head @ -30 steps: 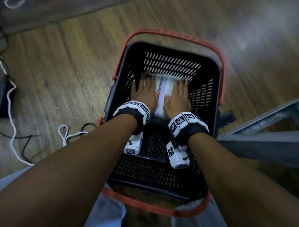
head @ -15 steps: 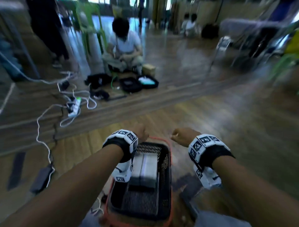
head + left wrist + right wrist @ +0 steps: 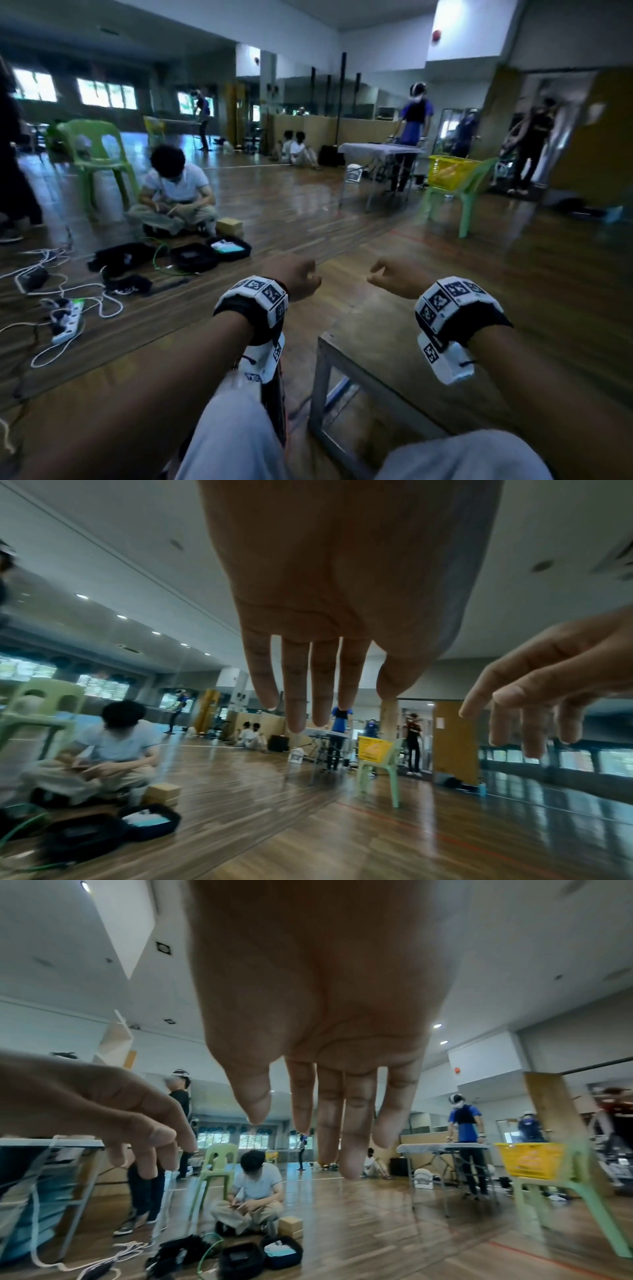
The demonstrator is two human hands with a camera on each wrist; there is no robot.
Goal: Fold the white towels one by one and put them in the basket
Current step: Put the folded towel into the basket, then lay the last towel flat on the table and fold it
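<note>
Both hands, right (image 3: 322,1010) and left (image 3: 103,1102), hang loose-fingered, holding nothing

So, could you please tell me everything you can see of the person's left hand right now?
The left hand is raised in front of the body, palm down, holding nothing and touching nothing. Its fingers hang loosely downward, slightly spread, thumb beside them. A black wrist strap with white marker-printed blocks sits behind it. The right hand hangs level with it, a gap between them.
</note>
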